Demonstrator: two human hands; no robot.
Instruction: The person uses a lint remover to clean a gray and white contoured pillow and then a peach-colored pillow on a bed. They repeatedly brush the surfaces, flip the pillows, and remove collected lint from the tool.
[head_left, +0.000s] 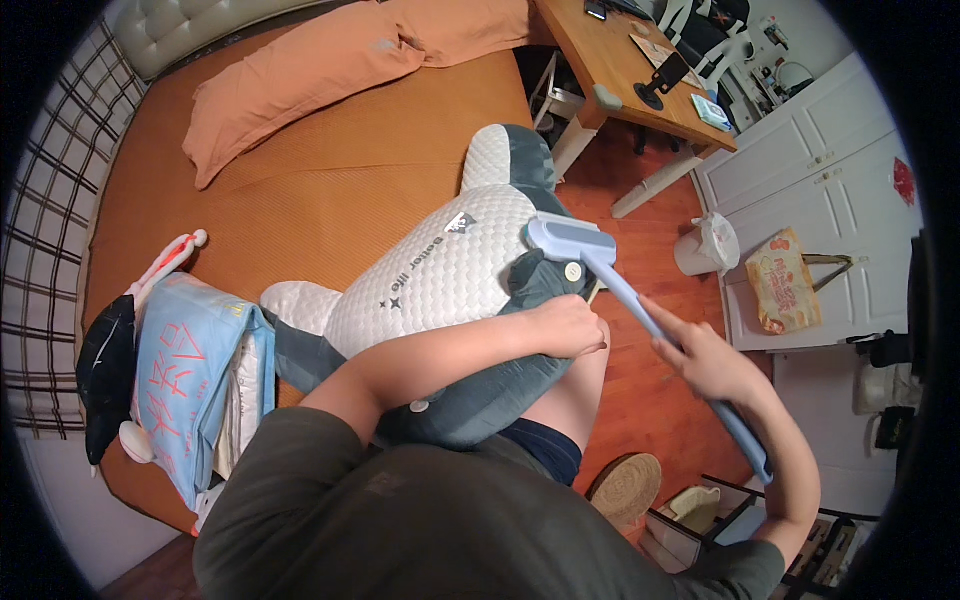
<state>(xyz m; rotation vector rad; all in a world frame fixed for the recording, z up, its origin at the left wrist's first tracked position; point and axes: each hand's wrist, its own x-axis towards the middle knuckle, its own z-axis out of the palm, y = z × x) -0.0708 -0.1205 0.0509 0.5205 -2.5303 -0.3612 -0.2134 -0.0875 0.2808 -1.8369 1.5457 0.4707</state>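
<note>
A large grey-and-white plush cushion with a quilted white face lies across my lap and the bed edge. My left hand is closed on the grey side of the cushion, beside a button. In my right hand is the long handle of a light blue lint brush. Its wide head rests at the cushion's upper right edge, over a gathered grey part, and the handle runs down past my right forearm.
Orange pillows lie on the bed. To the left stands a blue fabric bag beside a black plush item. A wooden desk, a bin and a woven basket are on the right.
</note>
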